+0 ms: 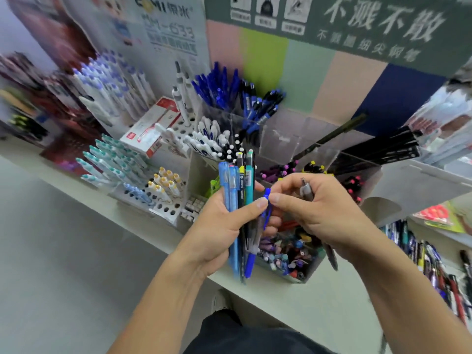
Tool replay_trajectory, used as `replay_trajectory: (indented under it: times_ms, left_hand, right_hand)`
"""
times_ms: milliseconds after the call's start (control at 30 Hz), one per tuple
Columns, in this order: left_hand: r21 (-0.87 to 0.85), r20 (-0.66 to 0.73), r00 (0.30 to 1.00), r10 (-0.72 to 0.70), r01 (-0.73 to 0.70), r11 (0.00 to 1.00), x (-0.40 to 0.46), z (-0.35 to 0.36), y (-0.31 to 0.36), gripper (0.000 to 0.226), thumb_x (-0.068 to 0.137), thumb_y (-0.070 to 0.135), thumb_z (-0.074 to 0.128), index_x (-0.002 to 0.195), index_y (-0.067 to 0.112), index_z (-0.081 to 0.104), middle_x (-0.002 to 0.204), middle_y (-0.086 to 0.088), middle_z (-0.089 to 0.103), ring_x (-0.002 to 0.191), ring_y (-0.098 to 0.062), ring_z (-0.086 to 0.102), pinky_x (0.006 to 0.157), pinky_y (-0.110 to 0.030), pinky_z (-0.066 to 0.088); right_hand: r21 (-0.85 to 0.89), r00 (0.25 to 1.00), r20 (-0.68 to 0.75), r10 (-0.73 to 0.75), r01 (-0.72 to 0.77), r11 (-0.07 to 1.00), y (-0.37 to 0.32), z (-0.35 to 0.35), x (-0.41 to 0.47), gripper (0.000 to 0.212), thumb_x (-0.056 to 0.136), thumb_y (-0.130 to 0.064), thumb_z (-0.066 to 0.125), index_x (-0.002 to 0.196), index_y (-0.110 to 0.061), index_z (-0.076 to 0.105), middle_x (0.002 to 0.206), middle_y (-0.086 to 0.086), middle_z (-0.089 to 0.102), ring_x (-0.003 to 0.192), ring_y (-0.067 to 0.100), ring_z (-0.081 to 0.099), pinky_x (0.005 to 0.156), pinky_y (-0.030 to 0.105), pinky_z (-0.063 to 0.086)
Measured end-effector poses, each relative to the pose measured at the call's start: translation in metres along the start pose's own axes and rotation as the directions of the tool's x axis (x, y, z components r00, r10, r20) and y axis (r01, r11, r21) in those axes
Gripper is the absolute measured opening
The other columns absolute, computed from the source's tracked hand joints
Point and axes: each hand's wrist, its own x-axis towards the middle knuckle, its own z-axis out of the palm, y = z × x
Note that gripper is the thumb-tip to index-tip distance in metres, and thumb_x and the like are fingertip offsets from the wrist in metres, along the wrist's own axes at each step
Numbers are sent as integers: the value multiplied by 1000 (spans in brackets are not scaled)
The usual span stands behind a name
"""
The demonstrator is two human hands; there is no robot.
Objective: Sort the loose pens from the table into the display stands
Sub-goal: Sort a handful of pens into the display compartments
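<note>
Head view: at the centre of the frame the left hand (219,226) grips a bundle of pens (238,190) upright, its fingers curled round the barrels. The bundle holds light blue, black and teal pens. Just right of it, the right hand (314,210) pinches the top of a dark blue pen (266,203) between thumb and forefinger, while its other fingers curl round a grey pen (306,190). Behind the hands, clear display stands (281,131) hold blue, white and black pens. A clear box (288,251) of mixed pens sits below the hands. Loose pens (434,264) lie on the table (293,302) at lower right.
</note>
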Motion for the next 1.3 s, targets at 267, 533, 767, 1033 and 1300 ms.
replay_trajectory:
  times_ms: [267,533,767,1033,1300]
  left_hand:
    - [-90,-43,996,74,-77,993,7,-28,22,24,83,14,64,106,11,58,91,-19,75,71,-26,73,58,-28,59]
    - [-234,-89,996,-7,-14,972,11,-43,22,24,97,16,56,119,9,53,77,-6,62,49,-9,41,41,-17,34]
    - [-239,-97,995,13,-36,970,7,-44,28,17,102,5,48,118,9,52,86,-11,68,59,-16,54,47,-21,43]
    - [-93,-116,992,56,-67,993,5,-39,19,35,84,13,64,118,6,63,95,-8,75,67,-17,70,52,-22,53]
    - [7,-37,999,11,-10,1000,5,-18,-1,19,91,12,61,108,7,67,96,-11,76,79,-23,75,61,-27,60]
  right_hand:
    - [-187,974,-112,-198,175,967,-45,17,39,11,95,-8,66,85,-5,67,47,-8,51,36,3,35,38,17,27]
    - [-534,477,-492,-728,496,685,-90,15,107,4,92,-18,67,92,-18,70,83,-9,68,71,-1,60,66,18,48]
    - [-840,668,-234,-706,227,493,-72,40,161,10,90,-22,69,92,-18,78,88,-3,71,80,10,64,77,31,54]
    - [-884,773,-177,-609,147,444,-87,29,101,21,91,-39,68,93,-22,79,87,-1,71,78,10,63,75,31,53]
    - [-174,910,-364,-199,144,974,-14,-16,20,19,96,-19,67,84,-5,72,54,-1,56,38,3,35,39,16,27]
